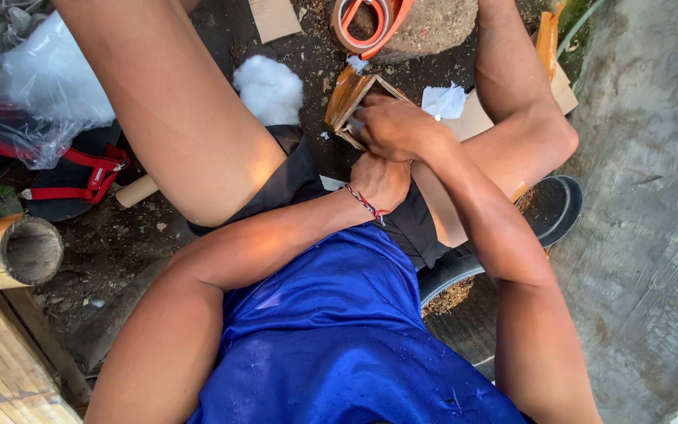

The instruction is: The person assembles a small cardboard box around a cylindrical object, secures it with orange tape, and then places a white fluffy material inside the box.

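I sit with knees spread, looking down at my lap. My right hand grips a small brown wooden piece, shaped like a thin open frame, held over the dirt ground between my legs. Just below it, my left hand, with a braided bracelet at the wrist, is curled into a fist against my black shorts. It touches the underside of my right hand. Whether the fist holds anything is hidden.
A roll of orange tape lies on a stump ahead. White stuffing, crumpled white paper, cardboard, a bamboo tube, a plastic bag, a red-strapped sandal, and a black sandal surround me. Concrete lies right.
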